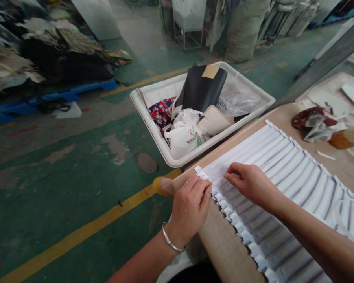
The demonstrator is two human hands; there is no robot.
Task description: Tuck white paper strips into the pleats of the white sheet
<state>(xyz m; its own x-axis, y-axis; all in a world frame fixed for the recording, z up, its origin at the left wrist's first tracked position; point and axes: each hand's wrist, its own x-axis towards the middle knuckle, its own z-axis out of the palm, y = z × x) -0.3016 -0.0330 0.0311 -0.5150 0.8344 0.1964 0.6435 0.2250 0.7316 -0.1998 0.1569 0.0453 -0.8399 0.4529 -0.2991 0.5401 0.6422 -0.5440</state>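
One length of pleated white fabric [283, 196] with grey stripes, lying flat across the tan tabletop [221, 243], its folded edges running along both long sides. Two hands on it. Left hand [190, 210]: fingers curled together and clamped on the near end of the fabric, one silver bangle [169, 243] at the wrist. Right hand [249, 184]: fingers close together, fingertips [228, 176] on the pleats just beside the left hand, grip or mere pressure impossible to tell. Farther along the tabletop, one dark red scrap [312, 122] and one amber object [348, 137], too blurred to identify. Just off the tabletop edge, one white plastic tub [147, 125] holding one black folder [202, 88], one white carrier bag [184, 135], one cream pouch [214, 120], one floral cloth [162, 112] and one clear plastic bag [237, 98]. Below, a worn green floor [76, 236] with a yellow line; beyond, a blue pallet [56, 94] under heaped materials.
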